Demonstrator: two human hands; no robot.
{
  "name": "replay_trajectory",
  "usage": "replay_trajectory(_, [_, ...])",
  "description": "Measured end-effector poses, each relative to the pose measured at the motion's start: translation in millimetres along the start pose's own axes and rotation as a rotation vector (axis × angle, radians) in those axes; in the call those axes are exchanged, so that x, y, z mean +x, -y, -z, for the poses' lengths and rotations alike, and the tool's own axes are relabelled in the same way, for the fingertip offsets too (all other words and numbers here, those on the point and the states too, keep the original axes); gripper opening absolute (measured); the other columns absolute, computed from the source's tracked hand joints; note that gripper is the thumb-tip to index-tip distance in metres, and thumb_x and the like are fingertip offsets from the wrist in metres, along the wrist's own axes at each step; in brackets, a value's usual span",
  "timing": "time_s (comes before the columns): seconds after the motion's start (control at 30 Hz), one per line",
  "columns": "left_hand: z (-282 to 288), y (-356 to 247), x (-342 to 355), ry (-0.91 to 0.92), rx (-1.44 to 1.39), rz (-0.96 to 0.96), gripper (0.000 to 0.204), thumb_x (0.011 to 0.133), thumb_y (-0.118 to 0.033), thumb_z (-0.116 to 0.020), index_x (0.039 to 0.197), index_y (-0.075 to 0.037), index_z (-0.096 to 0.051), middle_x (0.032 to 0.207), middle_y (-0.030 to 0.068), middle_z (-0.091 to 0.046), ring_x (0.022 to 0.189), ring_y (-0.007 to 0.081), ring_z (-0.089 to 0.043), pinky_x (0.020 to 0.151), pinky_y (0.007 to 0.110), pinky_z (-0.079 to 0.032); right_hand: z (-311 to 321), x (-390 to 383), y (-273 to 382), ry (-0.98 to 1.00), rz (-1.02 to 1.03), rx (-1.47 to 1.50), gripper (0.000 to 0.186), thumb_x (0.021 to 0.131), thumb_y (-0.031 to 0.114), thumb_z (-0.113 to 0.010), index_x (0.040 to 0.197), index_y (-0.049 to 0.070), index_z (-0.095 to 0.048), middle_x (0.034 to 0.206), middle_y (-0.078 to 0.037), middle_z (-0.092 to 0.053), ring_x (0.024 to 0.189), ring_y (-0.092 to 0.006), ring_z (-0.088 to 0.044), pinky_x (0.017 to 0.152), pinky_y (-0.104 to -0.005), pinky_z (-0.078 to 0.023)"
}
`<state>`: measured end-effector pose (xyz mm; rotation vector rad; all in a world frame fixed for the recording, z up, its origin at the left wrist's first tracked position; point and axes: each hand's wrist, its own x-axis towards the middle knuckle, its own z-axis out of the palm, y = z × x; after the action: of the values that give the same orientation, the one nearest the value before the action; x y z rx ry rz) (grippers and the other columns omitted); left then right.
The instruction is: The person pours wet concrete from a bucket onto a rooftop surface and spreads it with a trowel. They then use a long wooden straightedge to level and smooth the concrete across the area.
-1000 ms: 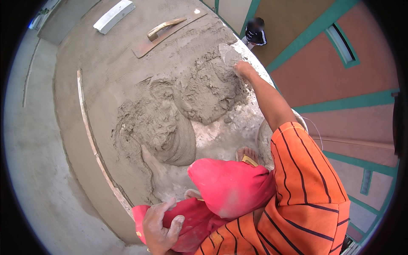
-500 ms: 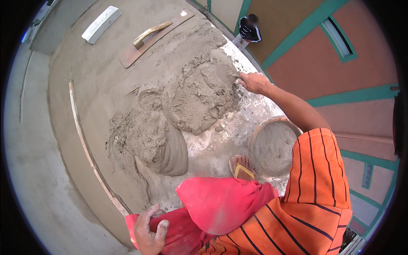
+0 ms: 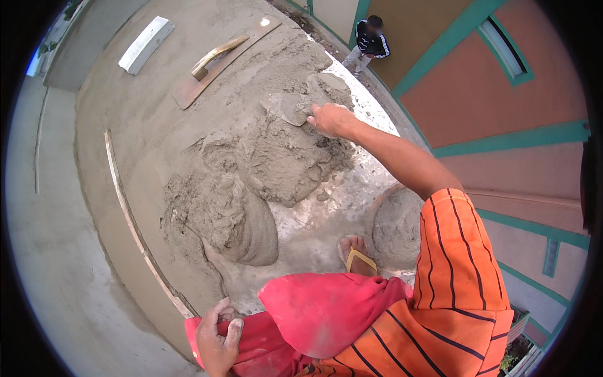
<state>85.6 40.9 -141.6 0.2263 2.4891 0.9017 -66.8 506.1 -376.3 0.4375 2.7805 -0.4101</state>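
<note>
My right hand [image 3: 331,119] is closed round the handle of a trowel, stretched out over the far part of the wet mortar. The trowel's cement-smeared blade [image 3: 287,109] lies flat against the top of the far mortar heap [image 3: 286,166]; its handle is hidden in my fist. Closer to me and to the left slumps a second mortar heap [image 3: 232,220]. My left hand [image 3: 218,339] hangs beside my red-trousered knee, holding nothing, its fingers loosely bent and apart.
A wooden-handled float [image 3: 217,60] and a pale block [image 3: 146,45] lie on smoothed mortar at the far left. A long wooden strip [image 3: 129,217] runs along the left. A mortar-filled basin [image 3: 396,226] stands by my sandalled foot. Beyond the slab's right edge, below, is a person [image 3: 369,44].
My right hand has moved left with the trowel, whose blade now shows over the top of the far heap. The left hand stays by the knee.
</note>
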Motion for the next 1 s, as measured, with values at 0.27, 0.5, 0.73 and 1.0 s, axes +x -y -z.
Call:
replay_trajectory(0.27, [2.0,-5.1,-3.5,0.016,0.011,0.007,0.041,0.085,-0.013,-0.065,0.12,0.006,-0.057,0.093,0.0137,-0.066,0.083,0.0203,-0.064,0.077,0.032,-0.052,11.4,14.6,-78.1,-0.067,-0.184,0.252,0.043,0.099,0.036,-0.044,0.112,-0.003,-0.059,0.107,-0.027,-0.066,0.105,-0.0408,-0.063,0.09,-0.0522,-0.05])
replay_trajectory(0.5, [4.1,-8.3,-18.0,0.031,0.075,-0.092,0.042,0.084,-0.015,-0.066,0.119,0.007,-0.058,0.093,0.0165,-0.066,0.086,0.0228,-0.064,0.08,0.033,-0.051,27.4,0.2,-109.1,-0.033,0.024,0.044,0.045,0.098,0.038,-0.045,0.111,-0.002,-0.059,0.107,-0.027,-0.066,0.105,-0.0419,-0.062,0.09,-0.0525,-0.048])
replay_trajectory(0.73, [6.5,-13.6,-5.4,0.077,0.1,-0.002,0.047,0.084,-0.022,-0.069,0.121,0.007,-0.058,0.096,0.0167,-0.066,0.089,0.0248,-0.064,0.084,0.034,-0.05,-7.7,48.9,-167.5,-0.114,-0.209,0.229,0.039,0.099,0.034,-0.044,0.108,-0.001,-0.057,0.087,-0.021,-0.065,0.076,-0.032,-0.066,0.07,-0.0476,-0.053])
replay_trajectory(1.0, [13.2,-4.9,-12.4,0.104,0.105,-0.097,0.047,0.075,-0.019,-0.075,0.116,0.0,-0.063,0.1,0.0169,-0.068,0.092,0.0332,-0.063,0.081,0.038,-0.049,-6.6,-42.8,-53.8,0.376,-0.149,0.912,0.032,0.102,0.037,-0.042,0.088,0.008,-0.05,0.061,0.002,-0.046,0.042,-0.0091,-0.046,0.037,-0.0279,-0.043])
